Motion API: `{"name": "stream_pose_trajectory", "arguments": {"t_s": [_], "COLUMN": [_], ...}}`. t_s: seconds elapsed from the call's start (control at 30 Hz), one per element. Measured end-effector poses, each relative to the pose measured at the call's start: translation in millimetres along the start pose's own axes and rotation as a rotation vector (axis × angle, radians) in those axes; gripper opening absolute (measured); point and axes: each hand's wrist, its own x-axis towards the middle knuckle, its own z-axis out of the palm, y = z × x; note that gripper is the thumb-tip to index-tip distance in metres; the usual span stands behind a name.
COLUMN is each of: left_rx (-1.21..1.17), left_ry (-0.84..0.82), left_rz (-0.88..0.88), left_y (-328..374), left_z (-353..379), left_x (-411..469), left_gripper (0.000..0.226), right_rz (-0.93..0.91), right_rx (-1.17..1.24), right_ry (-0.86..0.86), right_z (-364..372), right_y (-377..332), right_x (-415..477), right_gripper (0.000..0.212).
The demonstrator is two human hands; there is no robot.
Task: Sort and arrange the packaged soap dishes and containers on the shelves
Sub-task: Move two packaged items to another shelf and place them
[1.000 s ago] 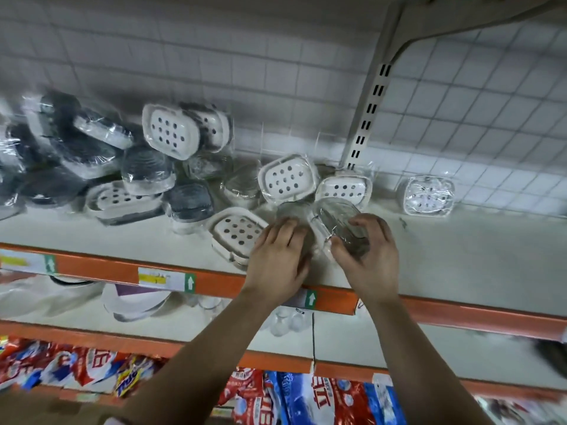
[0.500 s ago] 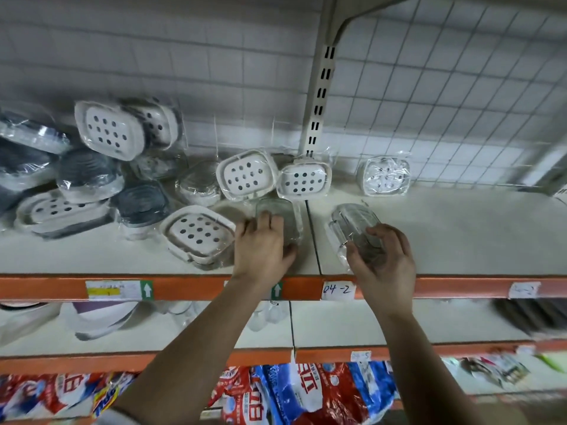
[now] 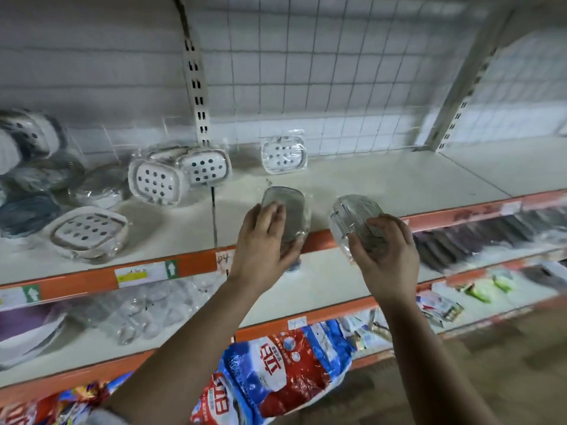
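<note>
Left hand [image 3: 264, 243] grips left container [image 3: 290, 210]; right hand [image 3: 388, 259], right container [image 3: 352, 219], perhaps overhanging edge [image 3: 319, 239].

Two hands [image 3: 264, 243] [image 3: 388, 259], two clear containers [image 3: 288, 207] [image 3: 352, 214]. Four white holed soap dishes [image 3: 158, 182] [image 3: 205, 167] [image 3: 283, 154] [image 3: 89, 230] show clearly, a fifth blurred at the left edge of the shelf [image 3: 383, 179].

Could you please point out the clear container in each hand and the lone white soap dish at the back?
Left clear container [image 3: 287, 200]: head view, on its bare upper wall.
Right clear container [image 3: 349, 212]: head view, on its ribbed upper side.
Lone white soap dish [image 3: 283, 154]: head view, on its perforated face.
</note>
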Motion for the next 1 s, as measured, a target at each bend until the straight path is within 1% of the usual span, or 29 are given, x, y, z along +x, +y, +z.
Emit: {"name": "stream_pose_trajectory", "arguments": {"t_s": [0.07,0.17,0.27,0.47,0.6,0.73,0.9,1.0], "left_rx": [-0.017,-0.069,-0.124,-0.286,-0.333,-0.375,-0.429,-0.422], "left_ry": [0.030,-0.025,-0.027,-0.133,-0.156,-0.223,-0.293,-0.334], "left_rz": [0.052,0.102,0.172,0.178,0.241,0.289,0.313,0.317], "left_y": [40.5,103.4,165.9,266.2,323.5,368.4,419.1,444.8], "left_z": [8.6,23.6,46.2,94.1,126.7,170.4,238.6,269.1], "left_x": [3.5,5.8,9.7,12.2,20.6,35.8,65.6,86.9], "left_gripper": [0.060,0.061,0.059,0.064,0.067,0.067,0.067,0.068], "right_rz": [0.028,0.044,0.075,0.166,0.209,0.243,0.285,0.305], "right_rx": [-0.022,-0.072,-0.127,-0.179,-0.195,-0.218,-0.242,-0.255], "right_ry": [0.028,0.037,0.040,0.076,0.100,0.122,0.098,0.071], "right_z": [-37.5,-92.7,-145.5,-230.5,-264.0,-279.7,-297.4,-307.5], "right_y": [23.2,59.7,99.2,174.2,219.5,269.5,348.6,390.6], "right_x": [-2.0,-8.2,-14.7,-23.6,-18.7,-4.9,25.4,46.0], "right_gripper": [0.032,0.035,0.034,0.032,0.034,0.039,0.034,0.033]}}
